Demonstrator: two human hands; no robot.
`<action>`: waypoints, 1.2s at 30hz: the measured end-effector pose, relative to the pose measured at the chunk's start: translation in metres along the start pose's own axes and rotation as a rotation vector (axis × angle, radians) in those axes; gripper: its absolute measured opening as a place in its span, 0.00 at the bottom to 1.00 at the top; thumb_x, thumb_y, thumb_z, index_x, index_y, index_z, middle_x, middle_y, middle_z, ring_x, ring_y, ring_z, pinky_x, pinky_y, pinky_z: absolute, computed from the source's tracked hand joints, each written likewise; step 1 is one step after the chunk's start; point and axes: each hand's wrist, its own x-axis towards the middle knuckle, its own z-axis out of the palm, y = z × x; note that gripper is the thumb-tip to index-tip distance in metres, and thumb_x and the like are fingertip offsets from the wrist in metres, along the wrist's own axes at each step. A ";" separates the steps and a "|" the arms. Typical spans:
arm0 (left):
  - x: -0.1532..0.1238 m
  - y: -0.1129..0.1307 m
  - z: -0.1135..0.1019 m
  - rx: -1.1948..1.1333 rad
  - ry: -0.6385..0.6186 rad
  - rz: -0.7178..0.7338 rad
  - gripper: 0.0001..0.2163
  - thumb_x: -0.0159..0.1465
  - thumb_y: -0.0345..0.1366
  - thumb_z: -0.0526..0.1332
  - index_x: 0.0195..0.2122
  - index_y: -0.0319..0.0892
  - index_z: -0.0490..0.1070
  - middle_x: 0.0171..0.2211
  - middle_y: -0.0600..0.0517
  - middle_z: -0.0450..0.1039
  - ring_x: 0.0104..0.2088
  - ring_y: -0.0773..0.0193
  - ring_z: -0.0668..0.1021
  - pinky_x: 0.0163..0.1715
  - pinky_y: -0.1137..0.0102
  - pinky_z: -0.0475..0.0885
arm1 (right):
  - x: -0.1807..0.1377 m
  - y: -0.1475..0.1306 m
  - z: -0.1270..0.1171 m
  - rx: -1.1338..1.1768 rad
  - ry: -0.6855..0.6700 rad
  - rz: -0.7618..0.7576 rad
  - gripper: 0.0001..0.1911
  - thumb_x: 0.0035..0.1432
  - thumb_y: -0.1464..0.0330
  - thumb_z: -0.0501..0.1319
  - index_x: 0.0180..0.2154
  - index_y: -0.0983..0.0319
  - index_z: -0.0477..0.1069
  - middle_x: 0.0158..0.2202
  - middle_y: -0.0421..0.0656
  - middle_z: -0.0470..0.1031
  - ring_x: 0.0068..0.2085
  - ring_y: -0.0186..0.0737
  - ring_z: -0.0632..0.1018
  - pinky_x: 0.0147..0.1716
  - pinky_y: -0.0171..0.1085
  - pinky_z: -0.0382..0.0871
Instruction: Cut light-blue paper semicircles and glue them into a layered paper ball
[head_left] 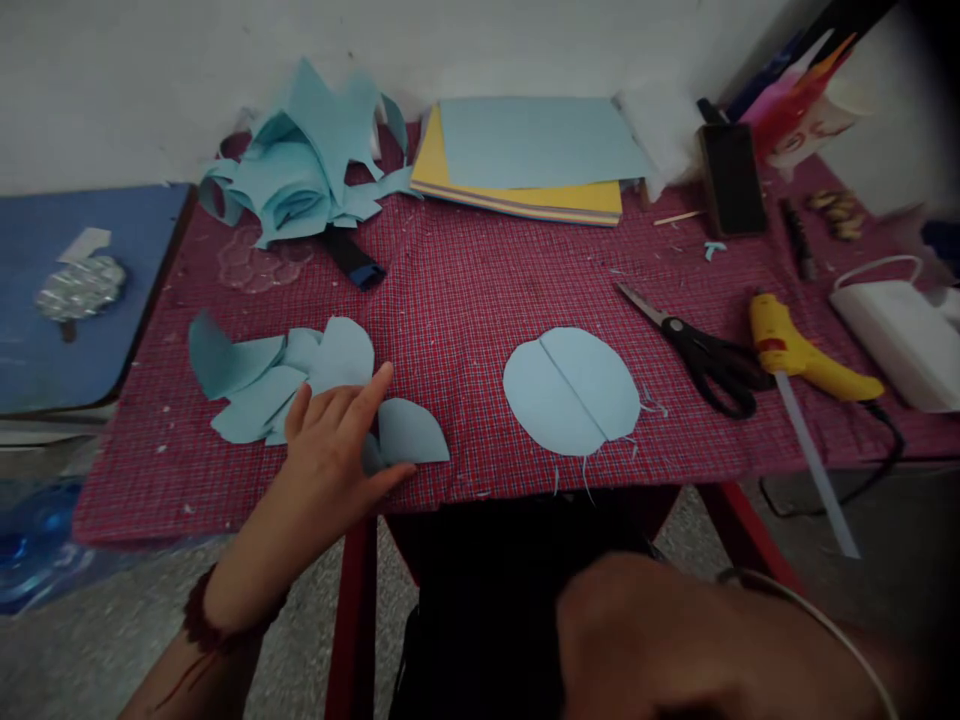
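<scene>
My left hand (337, 440) is over the near left of the table, fingers spread, palm down. Beneath and beside it lie several cut pieces of light blue paper (259, 400) in an overlapping heap. A quarter-round blue paper piece (412, 432) sits between its thumb and forefinger; whether the hand touches it I cannot tell. My right hand (637, 630) is low at the front, below the table edge, smeared by motion, its fingers hidden. Ahead of it is a rounded blue paper shape (574, 390) with a line across it, thin paper slivers at its rim.
Black-handled scissors (697, 350) and a yellow glue gun (810, 350) with a glue stick lie at right. Blue paper scraps (292, 170) pile at the back left beside stacked sheets (540, 145). A phone (733, 180) and a white box (900, 340) are farther right.
</scene>
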 end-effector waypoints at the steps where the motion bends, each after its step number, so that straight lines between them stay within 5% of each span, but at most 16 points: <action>1: 0.000 -0.001 0.003 -0.018 0.005 -0.002 0.40 0.59 0.42 0.66 0.68 0.43 0.45 0.49 0.42 0.72 0.52 0.44 0.73 0.57 0.37 0.57 | 0.020 0.004 -0.008 0.077 -0.014 -0.021 0.12 0.63 0.65 0.59 0.47 0.58 0.74 0.30 0.42 0.78 0.34 0.34 0.79 0.38 0.33 0.70; 4: 0.001 -0.003 0.007 -0.059 0.036 0.024 0.37 0.60 0.43 0.64 0.67 0.44 0.48 0.50 0.42 0.72 0.52 0.45 0.73 0.58 0.38 0.57 | 0.055 0.018 -0.020 0.178 0.110 -0.014 0.11 0.61 0.69 0.60 0.46 0.62 0.75 0.31 0.42 0.76 0.32 0.33 0.75 0.33 0.32 0.68; 10: 0.003 -0.002 0.003 -0.049 0.110 0.135 0.29 0.63 0.37 0.62 0.65 0.50 0.55 0.52 0.46 0.73 0.53 0.48 0.74 0.62 0.41 0.53 | 0.064 0.036 -0.015 0.249 0.186 0.218 0.11 0.63 0.67 0.58 0.46 0.62 0.74 0.30 0.39 0.73 0.29 0.31 0.71 0.29 0.31 0.66; 16: 0.000 0.002 0.005 -0.055 0.120 0.143 0.26 0.65 0.31 0.58 0.64 0.45 0.55 0.41 0.50 0.76 0.42 0.55 0.77 0.46 0.56 0.72 | 0.077 0.039 -0.015 0.314 0.154 0.266 0.10 0.61 0.69 0.59 0.44 0.62 0.74 0.29 0.38 0.72 0.29 0.31 0.70 0.27 0.31 0.64; 21: 0.000 0.014 -0.009 -0.170 0.185 0.274 0.11 0.62 0.24 0.58 0.43 0.45 0.68 0.33 0.52 0.75 0.36 0.60 0.77 0.38 0.63 0.74 | 0.076 0.043 -0.009 0.443 0.342 0.351 0.04 0.58 0.70 0.60 0.31 0.62 0.70 0.24 0.36 0.68 0.25 0.28 0.69 0.24 0.30 0.62; 25: 0.004 0.047 -0.033 -0.156 0.207 0.429 0.08 0.61 0.22 0.57 0.36 0.43 0.65 0.43 0.47 0.77 0.47 0.57 0.77 0.46 0.59 0.74 | 0.066 0.040 -0.010 0.635 0.526 0.272 0.13 0.57 0.60 0.65 0.32 0.61 0.65 0.27 0.36 0.67 0.25 0.28 0.69 0.23 0.30 0.64; 29: -0.001 0.092 -0.043 -0.112 0.155 0.632 0.07 0.64 0.23 0.53 0.37 0.41 0.67 0.50 0.43 0.74 0.57 0.53 0.72 0.54 0.55 0.71 | 0.047 0.032 -0.014 0.819 0.510 0.078 0.26 0.50 0.58 0.71 0.46 0.60 0.65 0.38 0.40 0.71 0.34 0.32 0.73 0.29 0.31 0.69; 36: -0.010 0.162 -0.010 -0.031 0.275 0.920 0.14 0.67 0.28 0.50 0.36 0.45 0.75 0.44 0.54 0.78 0.50 0.63 0.74 0.64 0.62 0.56 | 0.009 0.027 -0.014 1.077 0.769 0.243 0.17 0.48 0.60 0.72 0.35 0.63 0.72 0.27 0.37 0.73 0.26 0.29 0.70 0.27 0.29 0.67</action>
